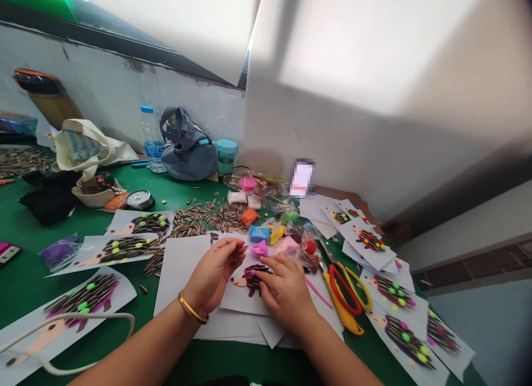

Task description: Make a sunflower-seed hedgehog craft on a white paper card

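My left hand, with a gold bangle on the wrist, is raised over the paper, its fingers curled in and the thumb near the index finger. A speck of pink shows by its fingertips; I cannot make out what it is. My right hand rests palm down with fingers apart, a fingertip at a pink clay dot on the hedgehog picture. Dark sunflower seeds form the hedgehog's spines, partly hidden by that hand. Just beyond lies a lump of magenta clay.
Sunflower seeds and bagged clay lie behind. Red-handled scissors and a yellow cutter are at the right. Hedgehog cards lie on both sides. A white cable loops at the left; a phone leans against the wall.
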Demonstrator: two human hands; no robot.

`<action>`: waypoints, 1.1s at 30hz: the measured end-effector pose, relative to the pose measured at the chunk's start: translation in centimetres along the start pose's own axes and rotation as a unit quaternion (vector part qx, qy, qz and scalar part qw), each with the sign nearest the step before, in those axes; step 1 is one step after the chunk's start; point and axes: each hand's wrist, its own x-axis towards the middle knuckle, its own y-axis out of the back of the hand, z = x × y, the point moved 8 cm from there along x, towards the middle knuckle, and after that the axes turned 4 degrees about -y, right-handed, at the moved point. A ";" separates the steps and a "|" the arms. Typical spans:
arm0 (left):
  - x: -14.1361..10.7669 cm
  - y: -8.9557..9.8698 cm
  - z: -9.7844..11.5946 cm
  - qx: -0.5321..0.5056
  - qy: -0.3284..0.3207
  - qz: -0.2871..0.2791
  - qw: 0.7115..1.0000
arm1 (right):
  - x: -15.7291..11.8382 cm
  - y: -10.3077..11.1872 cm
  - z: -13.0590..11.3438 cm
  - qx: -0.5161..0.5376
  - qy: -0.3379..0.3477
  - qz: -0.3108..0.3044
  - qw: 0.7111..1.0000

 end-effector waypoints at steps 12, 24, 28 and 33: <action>1.2 -0.2 1.9 0.421 -0.166 -0.073 0.889 | 0.1 0.6 0.1 0.004 -0.005 0.014 1.000; 1.0 -1.2 -0.4 0.695 -0.189 -0.184 0.668 | -0.1 0.2 -0.1 0.010 0.000 -0.009 1.000; 1.0 -1.2 -0.5 0.691 -0.187 -0.185 0.674 | -0.1 0.1 -0.3 0.011 0.004 -0.012 1.000; 0.8 -1.3 -0.5 0.704 -0.182 -0.180 0.663 | -0.1 -0.1 -0.3 0.010 0.005 -0.013 1.000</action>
